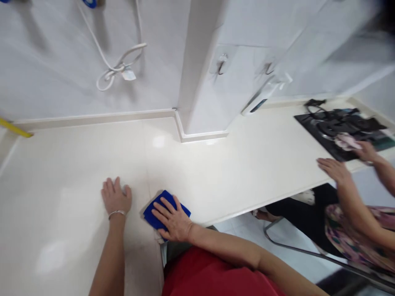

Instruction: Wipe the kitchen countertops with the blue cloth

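Note:
My left hand [115, 199] rests palm down on the pale countertop [197, 168], fingers spread, with nothing in it and a bracelet at the wrist. To its right, a folded blue cloth [149, 216] lies near the counter's front edge. Flat on top of that cloth is my right hand [175, 222], its fingers stretched out and apart, pressing it against the surface. The palm hides part of the cloth.
A co-worker's hand [365, 151] holds a pinkish cloth [347, 142] over a black gas stove [321, 133] at the right. Their other hand [335, 168] is at the counter edge. A wall corner juts out behind; a white cord [119, 68] hangs left, near a yellow pipe [15, 128].

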